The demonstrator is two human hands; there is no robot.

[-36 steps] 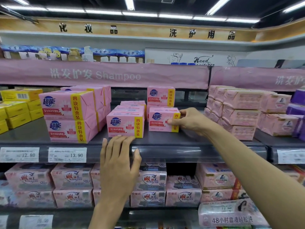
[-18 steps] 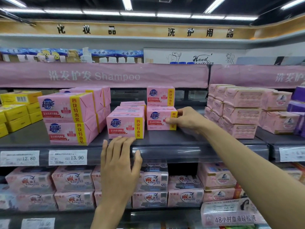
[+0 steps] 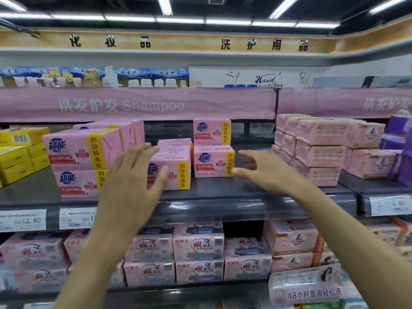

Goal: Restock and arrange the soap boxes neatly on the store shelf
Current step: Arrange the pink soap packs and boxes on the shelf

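Observation:
Pink soap boxes with yellow stripes stand on the dark shelf [image 3: 223, 192]. A two-high stack [image 3: 82, 161] is at the left, and a front box [image 3: 176, 172] stands in the middle. To the right of it is a box [image 3: 213, 160] with another box [image 3: 211, 130] behind or above it. My left hand [image 3: 133, 184] is raised with spread fingers in front of the middle box, partly hiding it. My right hand [image 3: 260, 170] hovers open just right of the right-hand box, its thumb tip near the box's lower right corner.
Yellow boxes [image 3: 20, 152] sit at the far left. Pale pink wrapped packs [image 3: 318, 148] are stacked to the right, with purple packs [image 3: 399, 148] beyond. Price tags [image 3: 22, 219] line the shelf edge. A lower shelf holds more pink soap packs [image 3: 198, 253].
My right hand has let go of the right-hand box and opened beside it. My left hand has lifted off the shelf edge up in front of the middle box.

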